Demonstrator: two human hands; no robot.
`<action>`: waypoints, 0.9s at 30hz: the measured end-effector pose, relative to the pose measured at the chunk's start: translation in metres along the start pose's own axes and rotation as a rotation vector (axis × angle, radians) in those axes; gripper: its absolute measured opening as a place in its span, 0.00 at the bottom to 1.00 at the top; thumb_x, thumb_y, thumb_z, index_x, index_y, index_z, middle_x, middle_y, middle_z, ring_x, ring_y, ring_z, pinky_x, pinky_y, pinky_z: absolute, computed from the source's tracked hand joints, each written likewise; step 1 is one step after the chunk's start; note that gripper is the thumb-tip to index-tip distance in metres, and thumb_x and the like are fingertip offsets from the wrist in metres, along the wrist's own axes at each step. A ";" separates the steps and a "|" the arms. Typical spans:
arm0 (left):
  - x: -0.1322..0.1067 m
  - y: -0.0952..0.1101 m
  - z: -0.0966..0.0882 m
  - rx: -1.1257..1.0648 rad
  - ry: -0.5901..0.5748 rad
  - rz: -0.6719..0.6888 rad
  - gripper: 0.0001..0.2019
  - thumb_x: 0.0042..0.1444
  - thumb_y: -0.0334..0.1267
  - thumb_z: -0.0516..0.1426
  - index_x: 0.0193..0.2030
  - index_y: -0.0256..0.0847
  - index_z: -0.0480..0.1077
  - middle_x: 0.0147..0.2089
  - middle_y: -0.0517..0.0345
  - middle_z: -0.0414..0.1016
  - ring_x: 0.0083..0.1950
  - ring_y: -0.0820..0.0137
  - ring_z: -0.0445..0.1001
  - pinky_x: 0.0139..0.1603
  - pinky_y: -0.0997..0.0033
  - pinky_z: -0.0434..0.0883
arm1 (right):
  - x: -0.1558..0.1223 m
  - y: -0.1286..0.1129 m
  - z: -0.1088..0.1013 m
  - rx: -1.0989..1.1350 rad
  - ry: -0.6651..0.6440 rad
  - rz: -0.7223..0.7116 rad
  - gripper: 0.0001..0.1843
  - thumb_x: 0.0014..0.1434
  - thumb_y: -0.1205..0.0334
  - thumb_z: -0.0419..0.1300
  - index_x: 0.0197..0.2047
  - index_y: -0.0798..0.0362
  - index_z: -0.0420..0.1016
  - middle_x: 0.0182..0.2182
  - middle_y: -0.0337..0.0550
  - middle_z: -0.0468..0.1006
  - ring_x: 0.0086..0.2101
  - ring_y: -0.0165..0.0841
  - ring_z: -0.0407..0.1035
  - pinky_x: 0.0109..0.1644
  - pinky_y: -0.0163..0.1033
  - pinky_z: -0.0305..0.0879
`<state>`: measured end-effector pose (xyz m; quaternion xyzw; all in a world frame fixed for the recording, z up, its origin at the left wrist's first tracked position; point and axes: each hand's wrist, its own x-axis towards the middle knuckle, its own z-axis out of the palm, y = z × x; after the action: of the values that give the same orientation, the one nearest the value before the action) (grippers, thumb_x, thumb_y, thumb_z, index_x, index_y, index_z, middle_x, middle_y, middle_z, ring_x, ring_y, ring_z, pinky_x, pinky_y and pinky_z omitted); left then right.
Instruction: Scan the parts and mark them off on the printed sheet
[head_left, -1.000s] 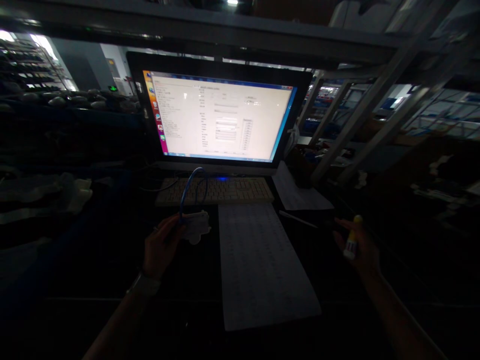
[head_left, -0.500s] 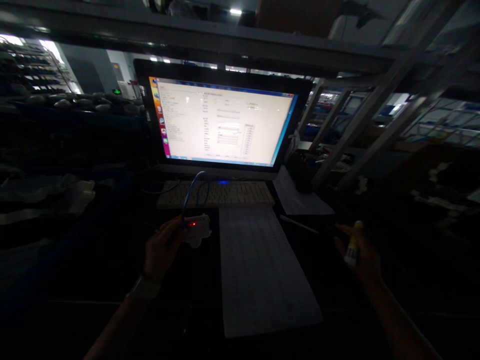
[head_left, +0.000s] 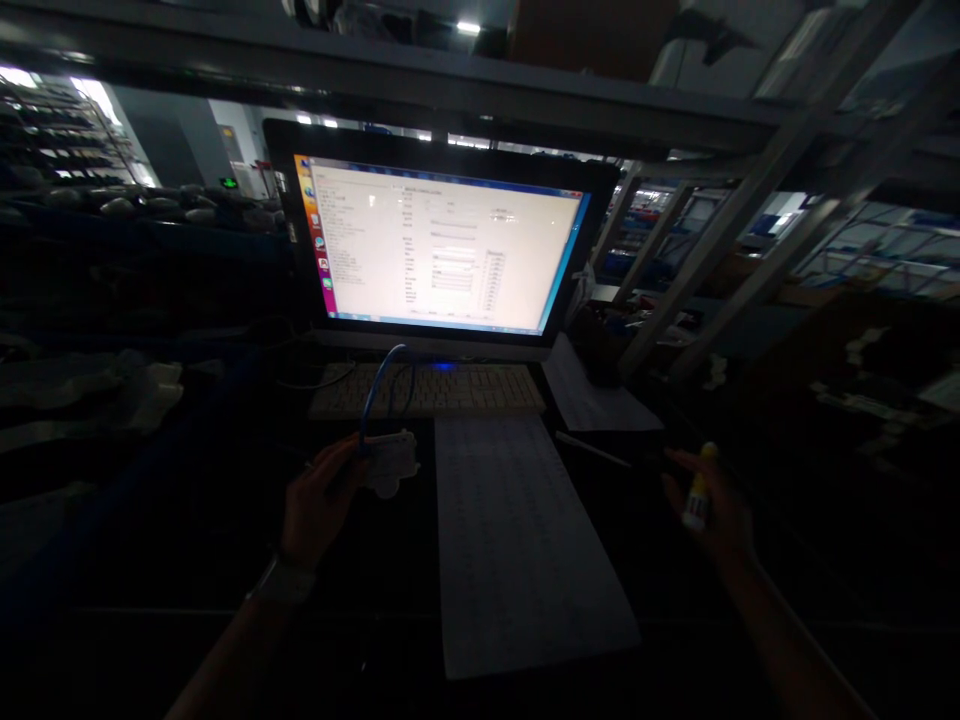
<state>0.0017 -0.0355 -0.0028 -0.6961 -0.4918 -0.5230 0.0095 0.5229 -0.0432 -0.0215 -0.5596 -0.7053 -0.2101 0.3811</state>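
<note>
Two hands: both busy at a dark bench
Left hand (head_left: pixel 319 505): gripping a small white plastic device (head_left: pixel 390 458) on a blue looped cable (head_left: pixel 382 385), just beside the long white printed sheet (head_left: pixel 517 540)
Right hand (head_left: pixel 712 510): fingers curled round a small white marker with a yellow cap (head_left: pixel 697 490), held upright and well apart from the sheet
Step, my guess: checking the device against the lit monitor (head_left: pixel 439 245)
Next: probably needs a mark made, so keep the device steady

Paper sheet (head_left: pixel 517 540) lies flat between hands; keyboard (head_left: pixel 427 388) blocks beyond.

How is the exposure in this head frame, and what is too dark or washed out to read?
Head view: badly underexposed; the lit monitor dominates and its text is washed out. The left hand on a white device and the right hand holding a marker barely show. Edges bend from lens distortion.
</note>
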 end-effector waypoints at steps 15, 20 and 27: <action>0.002 0.001 0.000 0.014 0.011 0.021 0.12 0.62 0.44 0.53 0.44 0.40 0.74 0.46 0.53 0.80 0.45 0.66 0.79 0.45 0.69 0.76 | -0.002 0.001 0.001 0.011 0.009 0.019 0.19 0.60 0.51 0.56 0.51 0.51 0.69 0.45 0.51 0.78 0.44 0.45 0.74 0.50 0.53 0.70; 0.000 -0.001 0.000 -0.014 0.000 -0.001 0.13 0.62 0.44 0.53 0.44 0.40 0.74 0.47 0.51 0.79 0.46 0.66 0.79 0.46 0.68 0.76 | 0.000 0.000 0.001 0.006 0.015 -0.002 0.19 0.60 0.51 0.57 0.51 0.51 0.69 0.44 0.49 0.78 0.43 0.44 0.74 0.47 0.52 0.71; -0.003 -0.004 0.001 -0.053 0.007 -0.053 0.14 0.61 0.47 0.54 0.44 0.41 0.75 0.47 0.51 0.79 0.46 0.64 0.79 0.44 0.67 0.78 | -0.002 0.004 0.003 -0.018 0.032 0.034 0.20 0.59 0.46 0.55 0.50 0.47 0.70 0.44 0.46 0.78 0.42 0.44 0.75 0.46 0.52 0.73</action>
<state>0.0002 -0.0350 -0.0071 -0.6810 -0.4959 -0.5384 -0.0209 0.5258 -0.0412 -0.0260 -0.5713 -0.6878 -0.2189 0.3907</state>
